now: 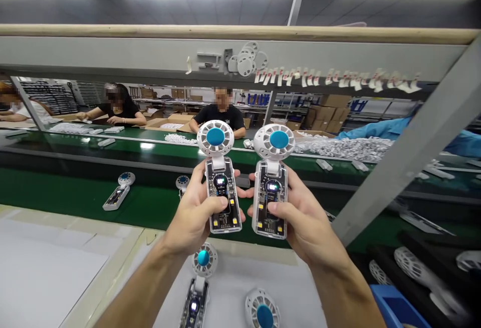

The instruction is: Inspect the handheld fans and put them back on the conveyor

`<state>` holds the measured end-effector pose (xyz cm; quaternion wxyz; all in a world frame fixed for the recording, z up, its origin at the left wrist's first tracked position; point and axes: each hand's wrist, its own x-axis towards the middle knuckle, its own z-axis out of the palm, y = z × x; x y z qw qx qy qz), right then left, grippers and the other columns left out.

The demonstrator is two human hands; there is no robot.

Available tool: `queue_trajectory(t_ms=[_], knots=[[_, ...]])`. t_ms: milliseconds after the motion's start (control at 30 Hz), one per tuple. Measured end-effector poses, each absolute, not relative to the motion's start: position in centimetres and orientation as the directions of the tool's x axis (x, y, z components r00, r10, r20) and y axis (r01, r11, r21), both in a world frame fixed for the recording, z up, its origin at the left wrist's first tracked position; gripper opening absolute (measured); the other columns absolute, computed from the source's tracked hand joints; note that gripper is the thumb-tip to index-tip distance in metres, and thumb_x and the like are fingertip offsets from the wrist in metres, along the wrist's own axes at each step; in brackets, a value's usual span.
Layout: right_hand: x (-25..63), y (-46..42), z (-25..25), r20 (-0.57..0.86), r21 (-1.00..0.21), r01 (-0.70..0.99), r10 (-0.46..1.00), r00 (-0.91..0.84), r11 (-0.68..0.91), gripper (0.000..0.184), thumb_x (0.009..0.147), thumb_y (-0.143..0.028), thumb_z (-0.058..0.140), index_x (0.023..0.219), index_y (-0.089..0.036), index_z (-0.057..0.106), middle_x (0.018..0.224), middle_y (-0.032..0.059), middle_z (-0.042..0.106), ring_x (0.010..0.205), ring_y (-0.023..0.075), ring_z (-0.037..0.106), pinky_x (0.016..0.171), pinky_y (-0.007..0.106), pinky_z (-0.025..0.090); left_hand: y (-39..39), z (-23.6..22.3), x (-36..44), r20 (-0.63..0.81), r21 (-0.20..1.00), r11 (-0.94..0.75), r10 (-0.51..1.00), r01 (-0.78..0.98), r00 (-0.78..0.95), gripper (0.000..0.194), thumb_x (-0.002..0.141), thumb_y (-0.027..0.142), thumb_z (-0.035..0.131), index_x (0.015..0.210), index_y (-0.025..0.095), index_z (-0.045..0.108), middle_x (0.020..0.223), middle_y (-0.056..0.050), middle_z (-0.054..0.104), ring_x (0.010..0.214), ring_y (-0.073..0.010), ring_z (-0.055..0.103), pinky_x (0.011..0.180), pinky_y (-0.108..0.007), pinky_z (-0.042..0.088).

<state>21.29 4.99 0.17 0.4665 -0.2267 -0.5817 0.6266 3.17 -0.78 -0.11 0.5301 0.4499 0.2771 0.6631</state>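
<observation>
at table [296, 293], two hands [192, 210] [303, 210], two held fans [220, 182] [272, 186]

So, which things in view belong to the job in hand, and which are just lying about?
Likely the job:
fan device, left hand
second fan device, right hand
two spare units on white surface

Seemingly just lying about:
white discs on beam
cardboard boxes behind

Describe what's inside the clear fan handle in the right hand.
Visible: a black circuit board, lit display and yellow squares. The right thumb covers part of the board; anything beneath the board is hidden.
</observation>
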Motion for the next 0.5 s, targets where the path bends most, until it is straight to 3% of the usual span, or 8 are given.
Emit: queue_trajectory(t_ms=[200, 333, 433, 500], knots=[[21.3, 4.2, 0.6, 0.338, -0.917, -0.335, 0.866, -0.369, 0.215, 0.075, 0.077, -0.025, 0.075, 0.144, -0.033, 0.042, 0.125, 0.0075, 0.068, 0.086, 0.0219, 0.074, 0.070, 0.035, 0.063, -0.8, -0.7, 3.9, 0.360, 0.834, -0.360, 0.929, -0.419, -0.082, 0.062, 0.081, 0.023, 0.073, 0.133, 0.025, 0.038, 0.103, -0.006, 0.071, 0.070, -0.0206, 0.072, 0.062, -0.035, 0.061], [22.1, 4.1, 0.7, 0.378, -0.911, -0.295, 0.872, -0.312, 0.289, 0.067, 0.076, -0.033, 0.078, 0.137, -0.030, 0.049, 0.117, 0.0080, 0.070, 0.092, 0.0267, 0.073, 0.074, 0.041, 0.064, -0.9, -0.1, 3.5, 0.433, 0.826, -0.519, 0.834, -0.221, -0.342, 0.045, 0.076, 0.028, 0.081, 0.110, 0.021, 0.052, 0.092, -0.002, 0.069, 0.064, -0.0133, 0.067, 0.058, -0.025, 0.056], [23.2, 4.5, 0.5, 0.412, -0.903, -0.270, 0.856, -0.312, 0.336, 0.061, 0.078, -0.040, 0.079, 0.132, -0.028, 0.054, 0.107, 0.0078, 0.070, 0.098, 0.0296, 0.071, 0.077, 0.046, 0.064, -2.4, 1.2, 2.1, 0.335, 0.812, -0.437, 0.892, -0.386, -0.304, 0.029, 0.071, 0.027, 0.080, 0.086, 0.019, 0.056, 0.071, 0.004, 0.057, 0.052, -0.0081, 0.056, 0.054, -0.023, 0.054], [23.9, 5.1, 0.2, 0.430, -0.893, -0.276, 0.851, -0.302, 0.354, 0.053, 0.085, -0.042, 0.076, 0.131, -0.025, 0.057, 0.109, 0.0084, 0.069, 0.099, 0.0277, 0.070, 0.080, 0.046, 0.063, -4.2, 2.1, 0.7, 0.357, 0.753, -0.492, 0.863, -0.437, -0.357, 0.024, 0.069, 0.025, 0.078, 0.077, 0.020, 0.055, 0.069, 0.005, 0.054, 0.053, -0.0072, 0.055, 0.058, -0.022, 0.056]])
